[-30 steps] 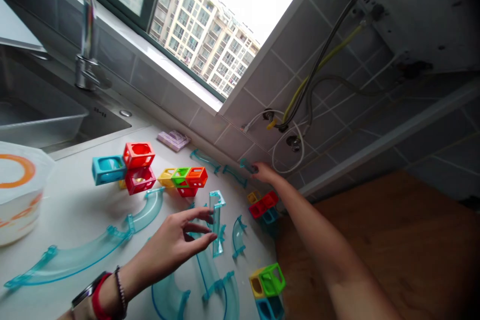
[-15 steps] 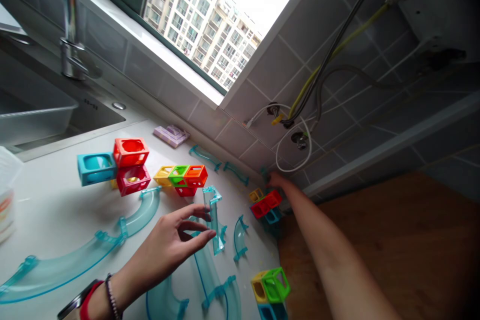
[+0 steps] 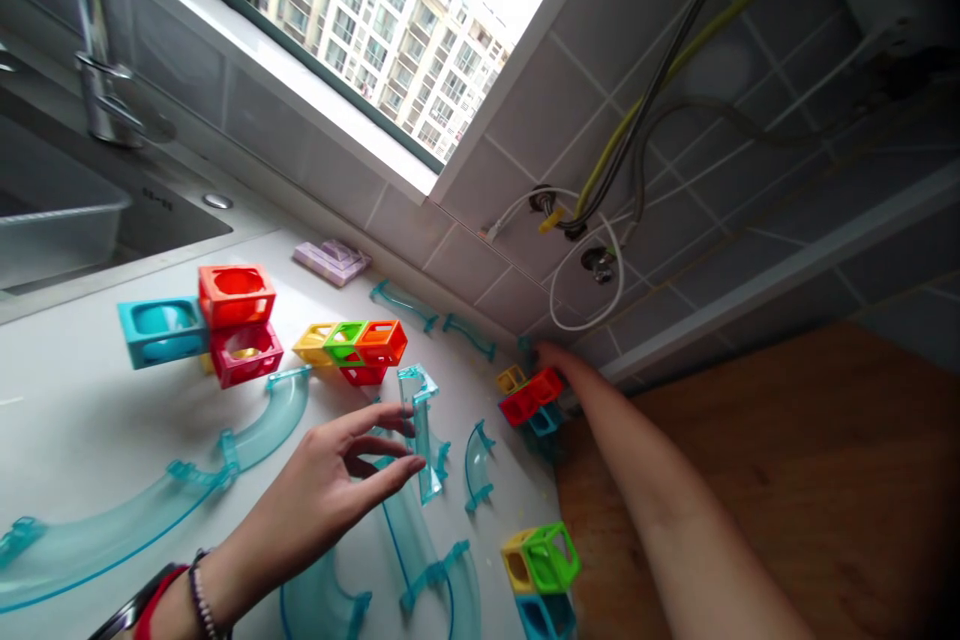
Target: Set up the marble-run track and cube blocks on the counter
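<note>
My left hand [image 3: 341,475] pinches a clear teal track piece [image 3: 424,435] between thumb and fingers, holding it up over the white counter. My right hand [image 3: 551,358] stretches to the far edge of the counter, against a small teal piece [image 3: 525,348]; its fingers are too small and hidden to read. Just below that hand stands a cluster of red, yellow and blue open-sided cubes [image 3: 531,398]. Curved teal tracks [image 3: 112,540] run across the left side, joined end to end. A short curved track [image 3: 476,465] lies loose right of my left hand.
Blue and red cubes [image 3: 238,295] are stacked at left, beside a yellow, green and orange row [image 3: 349,344]. Another cube stack [image 3: 553,557] stands by the counter's right edge. A purple pack [image 3: 332,261], sink [image 3: 176,220] and tiled wall [image 3: 465,260] lie behind. Cables hang at right.
The view has shifted slightly, so the counter items sit a little further left and the faucet higher. Both hands keep nearly the same pose, the left still holding the track piece.
</note>
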`<state>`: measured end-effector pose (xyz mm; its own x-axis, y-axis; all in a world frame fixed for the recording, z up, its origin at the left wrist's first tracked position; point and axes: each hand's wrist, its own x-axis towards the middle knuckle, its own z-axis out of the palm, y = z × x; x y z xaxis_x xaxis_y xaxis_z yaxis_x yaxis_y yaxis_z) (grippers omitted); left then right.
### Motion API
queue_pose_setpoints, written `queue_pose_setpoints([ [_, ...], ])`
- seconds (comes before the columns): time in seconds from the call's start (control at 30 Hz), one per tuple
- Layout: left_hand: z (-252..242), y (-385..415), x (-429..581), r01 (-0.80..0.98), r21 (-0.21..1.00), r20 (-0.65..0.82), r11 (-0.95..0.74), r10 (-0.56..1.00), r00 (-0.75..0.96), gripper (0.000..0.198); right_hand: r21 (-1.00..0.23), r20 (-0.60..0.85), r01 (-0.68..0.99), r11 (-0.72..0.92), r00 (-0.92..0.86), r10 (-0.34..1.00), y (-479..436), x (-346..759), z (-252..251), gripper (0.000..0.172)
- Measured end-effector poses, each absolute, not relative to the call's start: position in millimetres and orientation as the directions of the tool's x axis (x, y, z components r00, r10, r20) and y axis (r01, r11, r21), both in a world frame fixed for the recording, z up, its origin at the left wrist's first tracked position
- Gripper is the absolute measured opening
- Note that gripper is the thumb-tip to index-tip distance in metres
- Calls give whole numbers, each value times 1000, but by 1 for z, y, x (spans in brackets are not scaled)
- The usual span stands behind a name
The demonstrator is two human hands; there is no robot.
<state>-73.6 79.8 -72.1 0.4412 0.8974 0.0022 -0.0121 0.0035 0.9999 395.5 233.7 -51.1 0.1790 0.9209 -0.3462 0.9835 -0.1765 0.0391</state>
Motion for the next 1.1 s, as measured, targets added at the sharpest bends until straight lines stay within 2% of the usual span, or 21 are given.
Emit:
queue_pose_setpoints([
  [0.1,-72,80,-74,-4,1000,16,-16,901,434,51,111,-430,972,-206,234,872,238,394,-53,34],
  [0.3,-74,81,-75,3,999,33,-37,907,420,52,197,-487,963,-186,261,834,245,390,-58,34],
  [0.7,-76,80,-74,-27,1000,19,-7,892,452,48,265,-473,958,-107,226,852,253,393,-62,35],
  [1.1,-72,81,-74,-16,1000,0,8,892,452,48,187,-486,977,-100,180,855,254,389,-52,33],
])
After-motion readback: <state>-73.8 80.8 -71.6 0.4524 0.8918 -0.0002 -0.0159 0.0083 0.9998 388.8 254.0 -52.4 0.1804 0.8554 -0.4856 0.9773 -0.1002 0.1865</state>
